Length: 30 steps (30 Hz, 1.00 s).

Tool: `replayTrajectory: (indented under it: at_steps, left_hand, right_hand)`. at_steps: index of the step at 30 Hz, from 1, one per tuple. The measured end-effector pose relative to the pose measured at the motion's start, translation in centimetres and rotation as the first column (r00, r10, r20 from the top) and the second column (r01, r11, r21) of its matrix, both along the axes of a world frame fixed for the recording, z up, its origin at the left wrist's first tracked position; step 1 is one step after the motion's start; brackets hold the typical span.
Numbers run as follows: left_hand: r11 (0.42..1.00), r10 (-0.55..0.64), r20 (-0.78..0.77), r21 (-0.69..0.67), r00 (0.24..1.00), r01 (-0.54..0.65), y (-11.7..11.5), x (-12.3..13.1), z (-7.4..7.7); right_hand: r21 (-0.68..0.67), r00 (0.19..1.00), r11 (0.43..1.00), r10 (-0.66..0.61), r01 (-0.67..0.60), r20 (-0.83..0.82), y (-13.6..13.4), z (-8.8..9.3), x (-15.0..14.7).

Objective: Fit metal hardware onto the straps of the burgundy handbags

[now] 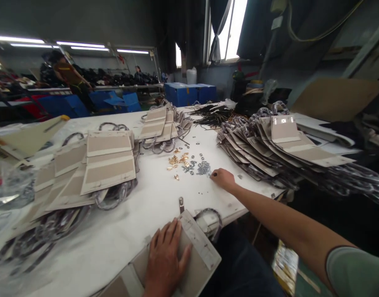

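Observation:
My left hand (164,260) lies flat and open on a beige bag panel (197,251) at the near edge of the white table (152,198). A small metal clasp (181,204) and a dark chain handle (212,216) sit at the panel's far end. My right hand (223,179) reaches out across the table, its fingers pinched together at a pile of small silver metal pieces (203,168). What the pinched fingers hold is too small to make out. Gold metal fittings (178,160) lie scattered just left of the silver pile.
Stacks of beige panels with chain handles lie at the left (107,165), at the far middle (160,123) and at the right (288,144). Black strips (212,115) lie at the back. Blue crates (189,93) stand beyond the table. People work at a distant bench.

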<state>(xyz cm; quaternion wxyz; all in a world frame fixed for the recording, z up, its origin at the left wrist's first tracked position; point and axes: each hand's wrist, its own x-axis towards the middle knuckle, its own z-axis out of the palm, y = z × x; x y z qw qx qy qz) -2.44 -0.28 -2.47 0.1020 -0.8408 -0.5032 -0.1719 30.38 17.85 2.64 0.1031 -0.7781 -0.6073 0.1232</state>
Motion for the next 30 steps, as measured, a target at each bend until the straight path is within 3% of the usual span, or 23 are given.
replayTrajectory:
  at_steps: [4,9,16,20,26,30]
  left_hand:
    - [0.996,0.0,0.036,-0.086,0.999,0.003,0.0,0.4,0.6]
    - [0.988,0.015,0.062,-0.151,0.998,-0.006,-0.2,0.7,1.2]
    - [0.986,0.01,0.074,-0.166,0.997,0.002,-0.4,0.7,1.1]
    - [0.994,0.003,0.086,-0.111,0.996,0.007,-0.5,0.6,0.9]
    - [0.998,-0.004,0.095,-0.063,0.995,0.01,-0.5,0.5,0.6]
    - [0.998,0.009,0.117,-0.07,0.993,0.0,-0.7,0.5,0.5]
  right_hand:
    - [-0.023,1.0,1.0,-0.014,0.015,0.028,0.5,-1.2,-0.1]
    - [-0.029,0.999,0.999,-0.015,0.016,0.051,0.8,-1.4,0.3]
    - [0.01,0.999,1.0,-0.005,0.004,0.038,1.2,-1.8,0.6]
    - [0.039,1.0,0.999,0.007,-0.006,-0.015,1.0,-1.1,0.6]
    - [0.037,0.975,0.987,0.162,-0.158,-0.15,1.0,0.9,0.4]
    - [0.037,0.98,0.985,0.172,-0.169,-0.1,2.1,0.9,0.6]
